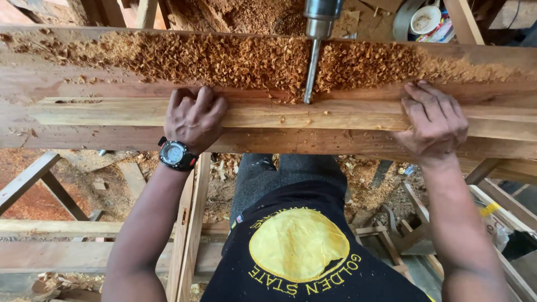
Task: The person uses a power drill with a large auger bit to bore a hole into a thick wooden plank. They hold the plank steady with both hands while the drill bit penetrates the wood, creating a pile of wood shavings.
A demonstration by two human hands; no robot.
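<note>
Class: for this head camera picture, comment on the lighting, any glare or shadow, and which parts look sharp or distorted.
Head view: soft, even daylight; glare only on the drill bit; the left hand and right hand cast slight shadows on the wooden beam; wood shavings and hands look sharp; the beam bows slightly, suggesting wide-angle distortion.

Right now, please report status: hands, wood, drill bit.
Left hand and right hand pressing the wooden beam. Drill bit in the beam. Wood shavings piled behind it.
</note>
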